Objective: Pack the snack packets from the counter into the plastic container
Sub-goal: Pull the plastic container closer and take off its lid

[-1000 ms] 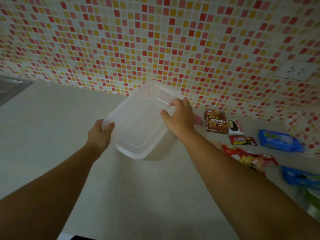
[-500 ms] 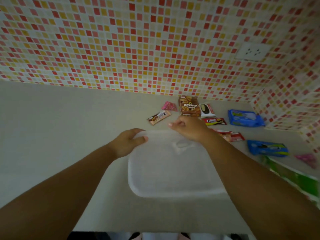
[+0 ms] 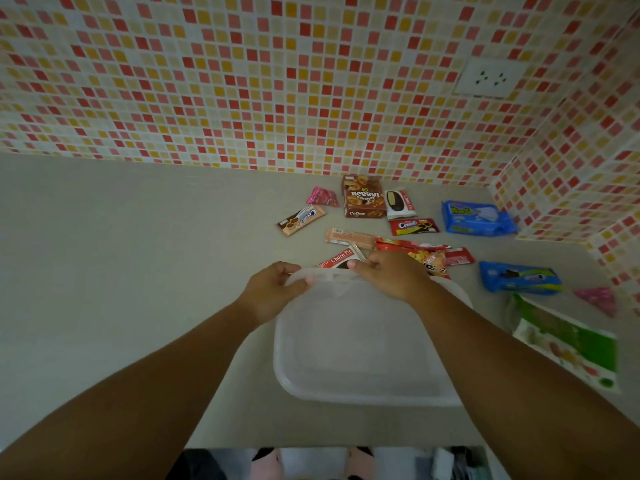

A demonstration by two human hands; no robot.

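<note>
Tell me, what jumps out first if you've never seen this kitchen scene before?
Two bare hands, the left hand and right hand, grip the far edge of a clear plastic container resting near the counter's front. Beyond it, colourful snack packets are scattered, among them a brown Collon box and a blue biscuit pack. Behind rises a red-and-yellow mosaic tile wall.

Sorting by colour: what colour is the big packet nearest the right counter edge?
Green and white packet, head view.

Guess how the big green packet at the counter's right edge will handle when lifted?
The green packet looks like a flat, thin film bag, so it will probably flop and sag if pinched at one end. Its glossy surface may be slippery. It seems light for its area; the contents cannot be seen.
</note>
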